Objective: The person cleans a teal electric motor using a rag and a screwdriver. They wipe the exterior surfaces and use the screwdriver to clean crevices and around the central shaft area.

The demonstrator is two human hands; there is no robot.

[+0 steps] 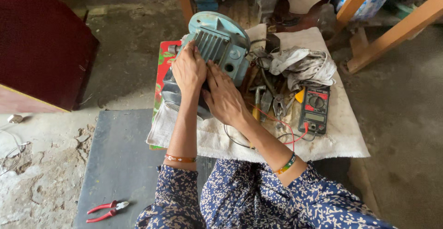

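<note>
A light blue electric motor (221, 44) with cooling fins lies on a white cloth (341, 136) spread over the floor. My left hand (188, 68) rests on the near left side of the motor, fingers curled over its housing. Beside it, my right hand (224, 96) presses flat against the motor's near end, over a dark round part. Both hands touch the motor; whether they hold any small tool is hidden.
A black and red multimeter (314, 108) with red lead lies right of my hands, next to several hand tools (267, 100) and a crumpled rag (302, 65). Red-handled pliers (105, 210) lie on a grey slab at lower left. Wooden legs (392, 33) stand at upper right.
</note>
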